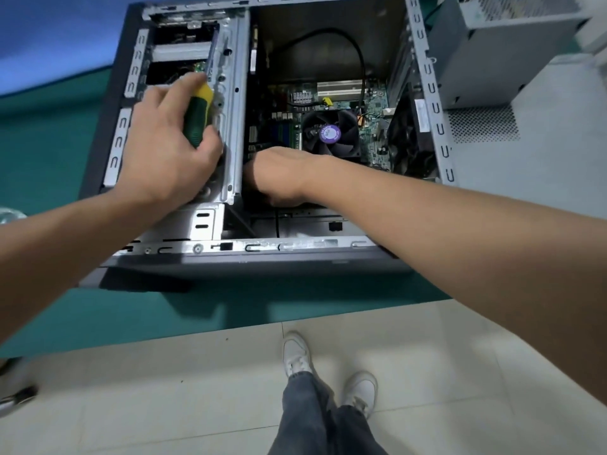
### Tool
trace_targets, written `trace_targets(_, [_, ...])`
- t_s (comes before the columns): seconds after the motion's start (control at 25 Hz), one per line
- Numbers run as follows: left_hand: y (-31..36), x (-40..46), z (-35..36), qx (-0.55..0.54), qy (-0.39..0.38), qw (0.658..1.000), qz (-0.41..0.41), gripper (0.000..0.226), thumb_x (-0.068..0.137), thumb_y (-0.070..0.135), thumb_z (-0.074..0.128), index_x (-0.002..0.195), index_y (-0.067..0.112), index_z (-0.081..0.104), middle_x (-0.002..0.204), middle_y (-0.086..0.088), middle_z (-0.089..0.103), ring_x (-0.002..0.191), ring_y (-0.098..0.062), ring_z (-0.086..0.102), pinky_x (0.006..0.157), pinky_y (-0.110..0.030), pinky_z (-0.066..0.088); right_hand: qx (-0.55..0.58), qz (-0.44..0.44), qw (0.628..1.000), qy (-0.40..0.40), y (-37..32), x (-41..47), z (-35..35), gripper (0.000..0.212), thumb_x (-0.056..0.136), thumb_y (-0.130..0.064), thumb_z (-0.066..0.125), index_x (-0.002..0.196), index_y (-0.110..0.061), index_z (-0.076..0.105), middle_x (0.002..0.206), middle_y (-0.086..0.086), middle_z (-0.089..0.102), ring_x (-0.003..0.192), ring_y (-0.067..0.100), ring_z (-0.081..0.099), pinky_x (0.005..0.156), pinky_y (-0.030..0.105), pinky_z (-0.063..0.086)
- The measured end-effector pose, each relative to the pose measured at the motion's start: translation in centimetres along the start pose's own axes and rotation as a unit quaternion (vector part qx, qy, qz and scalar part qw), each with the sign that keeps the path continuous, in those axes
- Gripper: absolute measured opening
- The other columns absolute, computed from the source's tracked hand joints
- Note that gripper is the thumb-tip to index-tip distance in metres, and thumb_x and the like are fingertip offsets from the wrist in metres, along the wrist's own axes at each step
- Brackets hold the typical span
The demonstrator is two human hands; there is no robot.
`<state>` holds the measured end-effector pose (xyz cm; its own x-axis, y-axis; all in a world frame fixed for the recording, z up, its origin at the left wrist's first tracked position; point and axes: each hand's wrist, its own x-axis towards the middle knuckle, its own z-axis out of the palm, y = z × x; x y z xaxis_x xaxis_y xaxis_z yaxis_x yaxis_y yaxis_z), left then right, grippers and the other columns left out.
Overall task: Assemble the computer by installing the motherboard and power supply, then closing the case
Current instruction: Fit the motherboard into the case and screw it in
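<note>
An open computer case (427, 103) lies on its side on the green table. Inside it sits the motherboard (374, 103) with its black CPU fan (331, 133). My left hand (164, 149) grips a green and yellow screwdriver (198, 116) over the grey drive cage (235, 103) at the case's left. My right hand (279, 175) reaches down into the case beside the cage, in front of the fan; its fingers are hidden below the edge. The grey power supply (486, 60) stands outside the case at the upper right.
A grey side panel (542, 159) lies on the table right of the case. The green table top (49, 133) ends at a near edge above the tiled floor, where my legs and white shoes (297, 356) show. A black cable (358, 50) loops inside the case.
</note>
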<state>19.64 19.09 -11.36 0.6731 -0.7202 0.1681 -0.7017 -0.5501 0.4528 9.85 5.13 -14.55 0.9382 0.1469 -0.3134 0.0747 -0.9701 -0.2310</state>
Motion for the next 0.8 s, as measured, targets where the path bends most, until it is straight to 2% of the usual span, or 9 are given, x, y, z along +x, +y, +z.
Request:
trace_targets(0.08, [-0.1, -0.1, 0.1, 0.005, 0.003, 1.000, 0.004, 0.063, 0.086, 0.036, 0.048, 0.148, 0.029, 0.039, 0.132, -0.017, 0.047, 0.124, -0.030, 0.045, 0.103, -0.022, 0.027, -0.049, -0.037, 0.998, -0.006, -0.3, 0.3, -0.1, 0.017, 0.091, -0.006, 0.050, 0.103, -0.003, 0.061, 0.111, 0.019, 0.064, 0.095, 0.035, 0.061, 0.072, 0.036, 0.047])
trace_targets(0.2, [-0.3, 0.0, 0.1, 0.006, 0.006, 1.000, 0.005, 0.063, 0.085, 0.039, 0.047, 0.147, 0.031, 0.039, 0.131, -0.016, 0.047, 0.124, -0.030, 0.044, 0.104, -0.023, 0.027, -0.061, -0.036, 0.997, -0.014, -0.6, 0.5, 0.1, 0.013, 0.095, -0.007, 0.046, 0.097, -0.007, 0.059, 0.111, 0.017, 0.065, 0.089, 0.032, 0.059, 0.068, 0.032, 0.041])
trace_targets(0.36, [-0.3, 0.0, 0.1, 0.001, 0.006, 1.000, 0.005, 0.063, 0.085, 0.041, 0.046, 0.147, 0.033, 0.038, 0.132, -0.014, 0.046, 0.124, -0.029, 0.044, 0.102, -0.023, 0.027, -0.019, 0.001, 1.000, -0.015, -0.9, 1.3, 0.3, 0.025, 0.098, -0.011, 0.045, 0.114, -0.005, 0.063, 0.117, 0.013, 0.066, 0.099, 0.030, 0.063, 0.086, 0.037, 0.053])
trace_targets(0.44, [-0.4, 0.0, 0.2, 0.000, 0.005, 1.000, 0.004, 0.062, 0.085, 0.040, 0.046, 0.147, 0.034, 0.038, 0.132, -0.014, 0.046, 0.125, -0.029, 0.044, 0.102, -0.023, 0.028, -0.031, -0.006, 0.999, -0.020, -1.2, 1.6, 0.1, 0.026, 0.098, -0.010, 0.045, 0.117, -0.006, 0.063, 0.118, 0.012, 0.066, 0.100, 0.028, 0.063, 0.087, 0.035, 0.053])
trace_targets(0.52, [-0.4, -0.1, 0.2, 0.001, 0.002, 1.000, 0.004, 0.062, 0.086, 0.040, 0.046, 0.146, 0.034, 0.038, 0.133, -0.014, 0.045, 0.125, -0.029, 0.043, 0.103, -0.024, 0.028, -0.050, -0.023, 0.998, -0.029, -1.5, 1.6, -0.2, 0.027, 0.099, -0.009, 0.044, 0.119, -0.007, 0.061, 0.120, 0.010, 0.064, 0.097, 0.024, 0.060, 0.082, 0.030, 0.049])
trace_targets(0.64, [-0.3, -0.1, 0.0, -0.001, -0.001, 1.000, 0.000, 0.061, 0.086, 0.040, 0.047, 0.146, 0.036, 0.038, 0.134, -0.014, 0.045, 0.126, -0.029, 0.043, 0.104, -0.025, 0.028, -0.137, -0.055, 0.987, -0.054, -1.8, 1.9, -1.1, 0.028, 0.099, -0.009, 0.044, 0.123, -0.008, 0.059, 0.129, 0.011, 0.060, 0.105, 0.026, 0.057, 0.076, 0.028, 0.040])
trace_targets(0.72, [-0.2, -0.1, 0.0, -0.006, -0.002, 1.000, 0.000, 0.061, 0.086, 0.040, 0.047, 0.146, 0.036, 0.038, 0.134, -0.013, 0.045, 0.126, -0.028, 0.043, 0.104, -0.025, 0.028, -0.218, -0.082, 0.968, -0.097, -2.0, 2.4, -1.1, 0.029, 0.100, -0.013, 0.045, 0.124, -0.008, 0.059, 0.133, 0.011, 0.058, 0.116, 0.028, 0.056, 0.084, 0.030, 0.042])
trace_targets(0.8, [-0.1, -0.1, 0.0, -0.008, -0.003, 1.000, -0.003, 0.060, 0.086, 0.039, 0.048, 0.145, 0.037, 0.038, 0.134, -0.012, 0.045, 0.126, -0.027, 0.043, 0.104, -0.025, 0.029, -0.238, -0.076, 0.958, -0.141, -2.1, 2.8, -1.1, 0.025, 0.099, -0.019, 0.045, 0.115, -0.009, 0.062, 0.124, 0.010, 0.061, 0.110, 0.029, 0.058, 0.085, 0.033, 0.045])
